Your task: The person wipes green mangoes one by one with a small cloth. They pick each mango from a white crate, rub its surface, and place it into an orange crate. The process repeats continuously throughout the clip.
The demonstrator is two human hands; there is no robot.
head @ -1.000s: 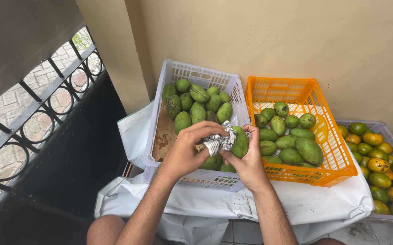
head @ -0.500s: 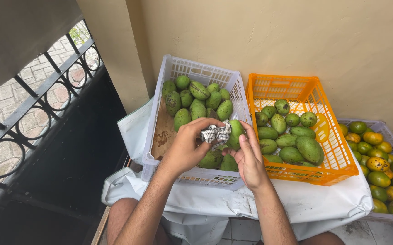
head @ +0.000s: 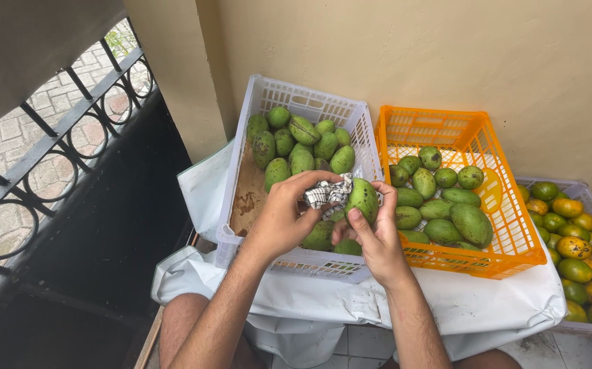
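Observation:
My right hand (head: 372,236) holds a green mango (head: 362,199) upright over the front of the pale lilac crate (head: 232,215). My left hand (head: 284,215) presses a crumpled black-and-white checked cloth (head: 326,194) against the mango's left side. Both hands meet above the crate's near edge. More green mangoes (head: 301,143) lie piled at the back of that crate, and its brown cardboard floor (head: 247,198) shows on the left.
An orange crate (head: 514,225) of green mangoes stands to the right. Further right a third crate holds green and yellow fruit (head: 576,239). White sheeting (head: 446,301) lies under the crates. A black metal railing (head: 57,150) runs along the left, a beige wall behind.
The mango has turned in my right hand so more of its green side shows. The cloth has shifted to its left side. My view has moved slightly.

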